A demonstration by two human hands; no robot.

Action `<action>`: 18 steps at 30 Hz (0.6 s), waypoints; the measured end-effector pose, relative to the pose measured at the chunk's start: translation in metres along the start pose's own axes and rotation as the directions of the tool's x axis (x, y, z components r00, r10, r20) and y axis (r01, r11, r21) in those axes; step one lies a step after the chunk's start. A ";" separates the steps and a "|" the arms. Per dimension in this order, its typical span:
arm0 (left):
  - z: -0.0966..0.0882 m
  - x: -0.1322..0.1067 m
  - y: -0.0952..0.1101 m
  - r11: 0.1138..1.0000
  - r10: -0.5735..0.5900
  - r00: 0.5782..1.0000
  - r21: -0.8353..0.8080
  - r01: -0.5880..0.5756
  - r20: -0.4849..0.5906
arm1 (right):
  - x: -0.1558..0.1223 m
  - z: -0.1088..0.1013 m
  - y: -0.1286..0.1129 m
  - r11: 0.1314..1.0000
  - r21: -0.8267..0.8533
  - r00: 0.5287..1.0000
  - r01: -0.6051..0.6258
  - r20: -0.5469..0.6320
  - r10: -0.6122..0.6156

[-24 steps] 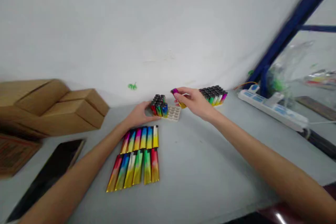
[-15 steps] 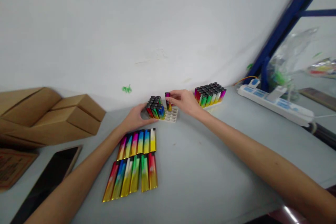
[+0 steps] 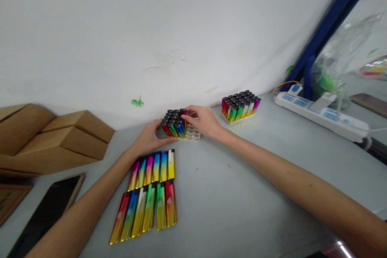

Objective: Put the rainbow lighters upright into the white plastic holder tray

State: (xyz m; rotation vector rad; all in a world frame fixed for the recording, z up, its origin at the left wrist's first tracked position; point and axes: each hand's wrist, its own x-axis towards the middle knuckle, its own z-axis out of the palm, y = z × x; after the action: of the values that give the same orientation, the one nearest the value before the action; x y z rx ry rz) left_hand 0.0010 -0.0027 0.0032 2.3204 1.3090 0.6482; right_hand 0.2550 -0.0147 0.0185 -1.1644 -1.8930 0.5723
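A white tray (image 3: 194, 134) with round holes sits near the wall, its left part filled with upright rainbow-coloured lighters (image 3: 173, 123). My left hand (image 3: 148, 138) is curled against the tray's left side. My right hand (image 3: 202, 121) pinches one lighter (image 3: 183, 113) that stands at the right edge of the upright group in the tray. Two rows of several lighters (image 3: 148, 190) lie flat on the table closer to me.
A second tray full of upright lighters (image 3: 240, 106) stands to the right by the wall. A white power strip (image 3: 321, 115) and a blue frame (image 3: 329, 24) are at the far right. Cardboard boxes (image 3: 51, 137) and a dark phone (image 3: 45, 213) lie on the left.
My right hand has carried the lighter from above the tray's right end down and left into a hole beside the upright group. My left hand stays on the tray.
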 end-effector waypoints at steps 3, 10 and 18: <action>0.000 0.000 -0.001 1.000 0.003 1.000 -0.004 -0.003 0.002 | 0.000 -0.004 -0.002 1.000 0.011 0.999 0.019 0.048 -0.019; 0.000 0.001 0.001 1.000 -0.015 1.000 -0.024 0.015 0.010 | -0.003 -0.014 -0.007 1.000 0.006 0.989 0.018 0.144 -0.019; -0.001 0.000 0.001 1.000 -0.014 1.000 -0.002 0.014 0.002 | 0.002 -0.026 -0.014 0.988 -0.126 0.971 0.091 0.231 -0.060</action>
State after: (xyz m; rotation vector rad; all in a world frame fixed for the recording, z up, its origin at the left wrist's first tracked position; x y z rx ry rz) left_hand 0.0018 -0.0029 0.0047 2.3074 1.3219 0.6427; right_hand 0.2687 -0.0209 0.0439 -1.1464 -2.1909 0.5606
